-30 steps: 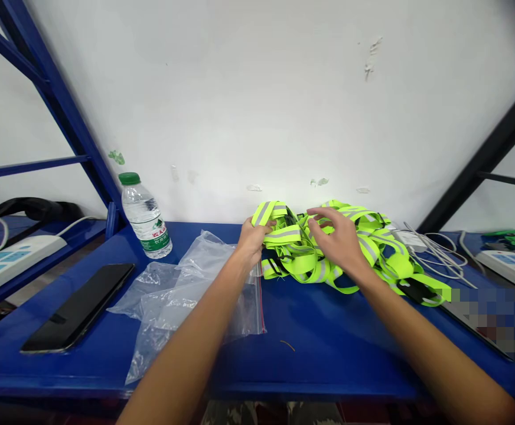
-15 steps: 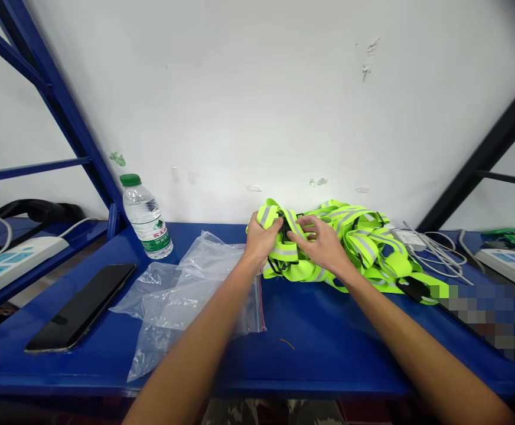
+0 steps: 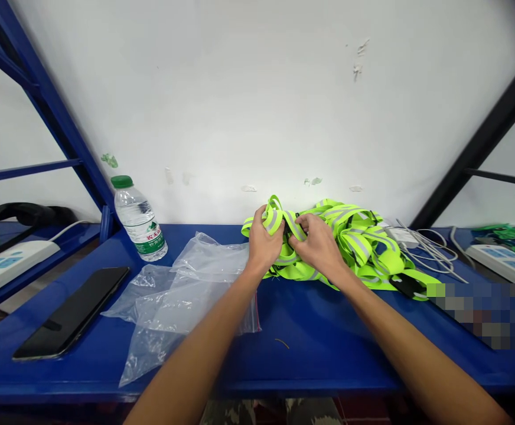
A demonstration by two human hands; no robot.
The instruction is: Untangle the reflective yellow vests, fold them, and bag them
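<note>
A tangled heap of neon-yellow reflective straps [image 3: 355,242] with grey stripes and black buckles lies on the blue table [image 3: 319,348] near the wall. At the heap's left end, my left hand [image 3: 265,239] is closed round a looped part of a strap. Close beside it, my right hand [image 3: 319,243] pinches the strap, thumb and fingers together. A small black fitting shows between the two hands, mostly hidden by the fingers. Left of my left forearm lie clear plastic zip bags [image 3: 164,301], partly covered by that arm.
A water bottle [image 3: 140,221] with a green cap stands at the back left, a black phone [image 3: 74,313] in front of it. Power strips [image 3: 12,268] lie at both sides. White cables [image 3: 434,251] and a blurred-out patch [image 3: 483,316] are at the right.
My right hand's fingers, spread before, have closed on the strap beside my left hand. The loop at my left hand now stands up a little higher. The view has shifted slightly.
</note>
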